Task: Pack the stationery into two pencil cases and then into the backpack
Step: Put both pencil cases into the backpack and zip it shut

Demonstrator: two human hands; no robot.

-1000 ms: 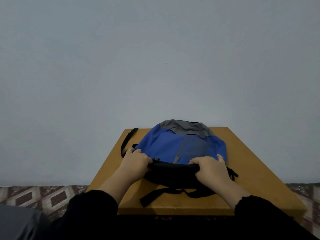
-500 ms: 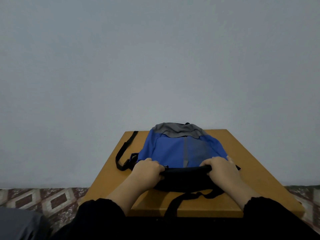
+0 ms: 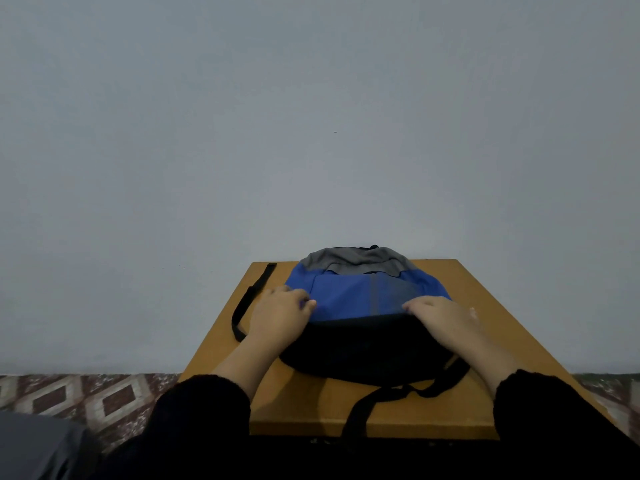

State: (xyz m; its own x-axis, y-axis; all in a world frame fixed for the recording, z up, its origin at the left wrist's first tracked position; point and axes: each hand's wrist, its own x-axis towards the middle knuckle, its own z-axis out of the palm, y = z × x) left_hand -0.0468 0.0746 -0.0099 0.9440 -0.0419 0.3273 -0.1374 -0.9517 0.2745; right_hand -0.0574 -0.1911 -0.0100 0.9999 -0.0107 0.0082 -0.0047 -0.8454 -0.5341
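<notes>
A blue backpack (image 3: 349,296) with a grey top and a black base lies flat on the wooden table (image 3: 485,344), its top toward the wall. My left hand (image 3: 280,315) holds its left side, fingers curled onto the blue fabric. On the right side, where blue meets black, my right hand (image 3: 445,318) holds the bag. No stationery or pencil cases can be seen.
One black strap (image 3: 251,297) trails over the table's left part, another strap (image 3: 374,401) hangs over the near edge. A plain wall stands right behind the table. Patterned floor tiles (image 3: 86,396) show on both sides.
The backpack has tipped away from me and lies flatter. Both hands have moved from the black base edge up to the seam with the blue fabric.
</notes>
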